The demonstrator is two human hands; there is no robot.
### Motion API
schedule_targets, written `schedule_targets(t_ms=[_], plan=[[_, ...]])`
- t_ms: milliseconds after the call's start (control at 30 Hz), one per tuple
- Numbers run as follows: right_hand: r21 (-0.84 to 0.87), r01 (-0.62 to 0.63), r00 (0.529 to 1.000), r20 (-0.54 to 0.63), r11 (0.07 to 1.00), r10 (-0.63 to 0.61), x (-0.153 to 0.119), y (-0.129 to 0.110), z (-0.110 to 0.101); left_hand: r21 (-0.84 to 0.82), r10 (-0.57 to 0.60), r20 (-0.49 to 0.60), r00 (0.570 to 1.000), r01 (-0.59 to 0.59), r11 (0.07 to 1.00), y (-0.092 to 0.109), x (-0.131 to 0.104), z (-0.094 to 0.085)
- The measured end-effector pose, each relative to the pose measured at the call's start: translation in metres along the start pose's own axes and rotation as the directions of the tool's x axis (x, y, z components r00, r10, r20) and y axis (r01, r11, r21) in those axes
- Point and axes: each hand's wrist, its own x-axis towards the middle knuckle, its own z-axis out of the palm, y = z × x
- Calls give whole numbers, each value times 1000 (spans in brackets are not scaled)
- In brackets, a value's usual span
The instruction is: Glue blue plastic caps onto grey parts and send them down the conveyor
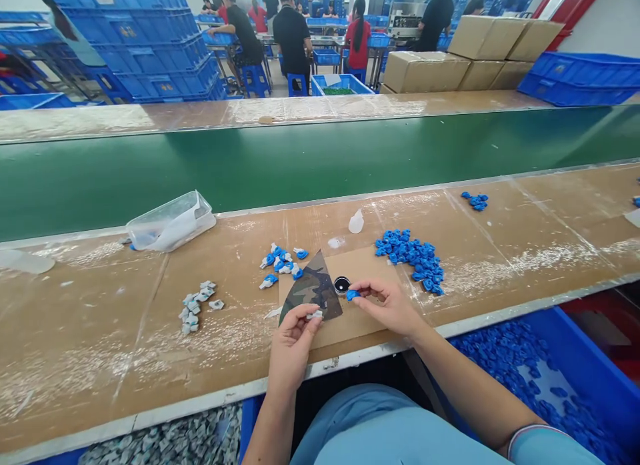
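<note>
Between the thumb and fingers of my left hand [296, 341] is a small light-grey plastic part [315, 314], above a camouflage-patterned sheet [313, 285]. My right hand [387, 305] pinches a small blue plastic part [353, 295] close to a round black dish [342, 285] with a pale rim. Beyond the sheet lies a group of joined blue-and-white pieces [283, 261]. A heap of blue parts [413, 255] rests to the right, and a small pile of grey parts [195, 308] to the left.
A clear plastic container [173, 221] lies near the green conveyor belt [300, 158]. Below the table edge are a blue bin [590, 365] of blue parts at right and many grey parts [175, 438] at left. Cardboard boxes [425, 71] and stacked blue crates [145, 45] stand beyond; people sit farther back.
</note>
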Motion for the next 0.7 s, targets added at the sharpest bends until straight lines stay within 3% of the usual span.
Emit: schedule_targets(t_ms=[133,300,500,700], plan=[[69,-38,999,1,997,38,0,3,-1,-29,20,-7,1000,-20,999,-4,0,10],[148,-85,996,39,985,80,-2,4,0,-35,-74,41,996,75,997,-4,0,12],[111,-55,998,47,992,51,-5,3,5,67,39,28,999,-41,997,-9,-1,10],[45,32,995,90,999,-35,-10,1,11,21,21,106,994,-24,999,-13,-3,11]])
